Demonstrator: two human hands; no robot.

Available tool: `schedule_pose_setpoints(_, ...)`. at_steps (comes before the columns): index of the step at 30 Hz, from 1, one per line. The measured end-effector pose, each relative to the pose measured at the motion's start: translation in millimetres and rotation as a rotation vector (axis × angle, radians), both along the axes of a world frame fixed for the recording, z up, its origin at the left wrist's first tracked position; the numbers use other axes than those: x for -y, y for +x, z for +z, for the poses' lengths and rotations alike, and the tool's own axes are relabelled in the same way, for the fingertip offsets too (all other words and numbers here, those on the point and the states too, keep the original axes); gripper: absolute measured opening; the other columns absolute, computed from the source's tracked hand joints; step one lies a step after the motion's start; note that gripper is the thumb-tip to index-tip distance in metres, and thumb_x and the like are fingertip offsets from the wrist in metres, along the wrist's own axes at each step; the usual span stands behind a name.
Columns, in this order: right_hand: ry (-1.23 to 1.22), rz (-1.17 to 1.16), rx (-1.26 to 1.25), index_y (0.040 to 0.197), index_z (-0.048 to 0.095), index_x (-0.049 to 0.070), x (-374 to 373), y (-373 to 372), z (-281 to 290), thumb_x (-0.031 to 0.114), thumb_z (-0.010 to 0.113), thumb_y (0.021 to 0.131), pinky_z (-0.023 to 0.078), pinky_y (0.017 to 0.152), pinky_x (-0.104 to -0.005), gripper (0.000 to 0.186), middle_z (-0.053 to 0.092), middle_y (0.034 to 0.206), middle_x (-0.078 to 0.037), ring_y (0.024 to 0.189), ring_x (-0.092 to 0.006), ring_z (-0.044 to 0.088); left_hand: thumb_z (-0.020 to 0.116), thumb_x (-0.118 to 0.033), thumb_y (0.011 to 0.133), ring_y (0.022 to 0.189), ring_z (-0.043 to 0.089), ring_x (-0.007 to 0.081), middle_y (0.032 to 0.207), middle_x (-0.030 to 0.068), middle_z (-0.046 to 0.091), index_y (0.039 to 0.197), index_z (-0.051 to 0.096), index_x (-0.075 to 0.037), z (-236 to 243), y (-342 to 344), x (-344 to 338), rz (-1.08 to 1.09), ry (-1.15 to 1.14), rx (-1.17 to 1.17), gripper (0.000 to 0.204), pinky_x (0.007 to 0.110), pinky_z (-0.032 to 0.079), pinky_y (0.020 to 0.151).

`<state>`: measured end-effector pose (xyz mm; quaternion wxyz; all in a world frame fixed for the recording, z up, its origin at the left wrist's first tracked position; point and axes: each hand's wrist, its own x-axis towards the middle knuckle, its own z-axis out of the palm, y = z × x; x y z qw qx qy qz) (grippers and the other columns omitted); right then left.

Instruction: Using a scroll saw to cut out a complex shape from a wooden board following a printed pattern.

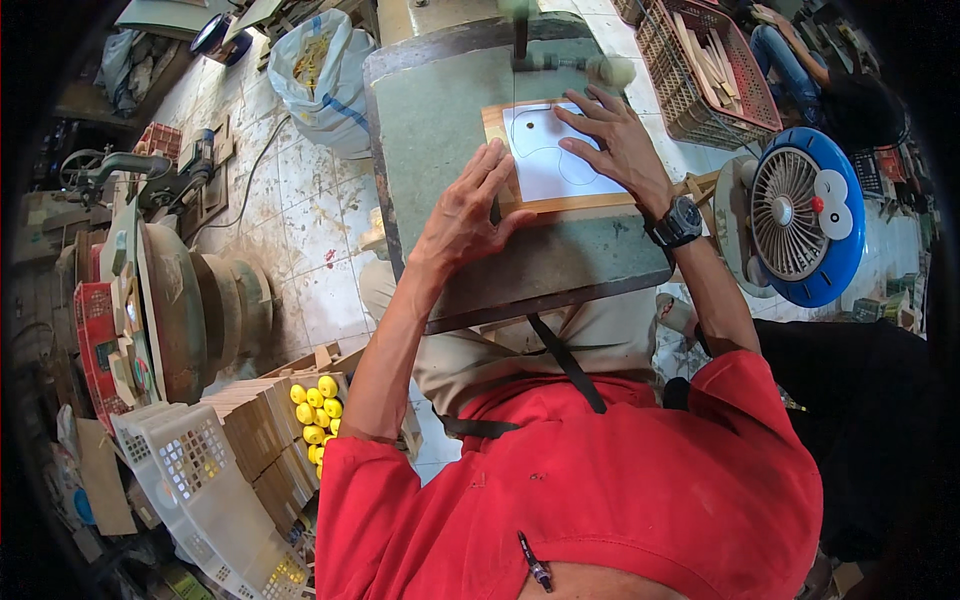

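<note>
Your two hands are apart, both open and laid flat, with nothing clamped in them. Your left hand [460,215] is at the left side of the wood board [575,205], with its thumb out near the front edge. Your right hand [622,150] spreads its fingers over the right part of the white paper [540,178]. The paper lies on top of the board, and the board sits on the gray-green saw table [420,120], under the metal arm [520,38].

The paper has a curvy line drawn on it and a small dark spot [530,126]. A thin blade [514,86] seems to come down by the paper's top left — it is hard to see. The line looks darker there, so I think the cut has only just begun. Most of the curvy shape looks uncut — the board is all in one piece.
</note>
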<state>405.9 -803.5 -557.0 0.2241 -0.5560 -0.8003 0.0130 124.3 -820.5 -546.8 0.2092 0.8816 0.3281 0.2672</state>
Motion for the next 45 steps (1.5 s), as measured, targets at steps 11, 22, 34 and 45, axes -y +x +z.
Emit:
schedule_pose_setpoints(11, 0.052, -0.021, -0.011, 0.135, 0.065, 0.024, 7, -6, 1, 0.055, 0.058, 0.095, 0.035, 0.111, -0.052, 0.051, 0.063, 0.133, -0.009, 0.137, -0.0367, 0.045, 0.082, -0.023, 0.083, 0.137, 0.046, 0.041, 0.149, 0.0262, 0.045, 0.139, 0.053, 0.002, 1, -4, -6, -0.027, -0.005, 0.011, 0.068, 0.043, 0.043, 0.113)
schedule_pose_setpoints(22, 0.037, -0.044, -0.011, 0.135, 0.065, 0.023, 6, -7, 2, 0.055, 0.058, 0.095, 0.034, 0.112, -0.0524, 0.052, 0.06, 0.139, -0.006, 0.137, -0.0367, 0.045, 0.087, -0.026, 0.076, 0.135, 0.049, 0.0417, 0.148, 0.0254, 0.047, 0.138, 0.053, 0.001, 1, -4, -11, -0.053, 0.032, 0.039, 0.076, 0.043, 0.046, 0.11)
schedule_pose_setpoints(34, 0.03, -0.067, -0.014, 0.134, 0.066, 0.022, 7, -8, 2, 0.054, 0.059, 0.094, 0.035, 0.112, -0.0527, 0.052, 0.059, 0.141, -0.008, 0.137, -0.0373, 0.045, 0.09, -0.034, 0.07, 0.136, 0.049, 0.0372, 0.155, 0.0202, 0.041, 0.141, 0.052, 0.0, 5, -2, -7, -0.004, -0.007, -0.066, 0.087, 0.042, 0.047, 0.109)
schedule_pose_setpoints(45, -0.036, -0.123, -0.025, 0.13, 0.069, 0.021, 9, -12, 3, 0.052, 0.061, 0.093, 0.035, 0.112, -0.0514, 0.049, 0.06, 0.142, -0.009, 0.137, -0.0371, 0.045, 0.089, -0.031, 0.072, 0.136, 0.05, 0.0351, 0.158, 0.0111, 0.04, 0.144, 0.051, -0.007, -1, -9, -17, -0.024, -0.089, -0.057, 0.085, 0.042, 0.048, 0.108)
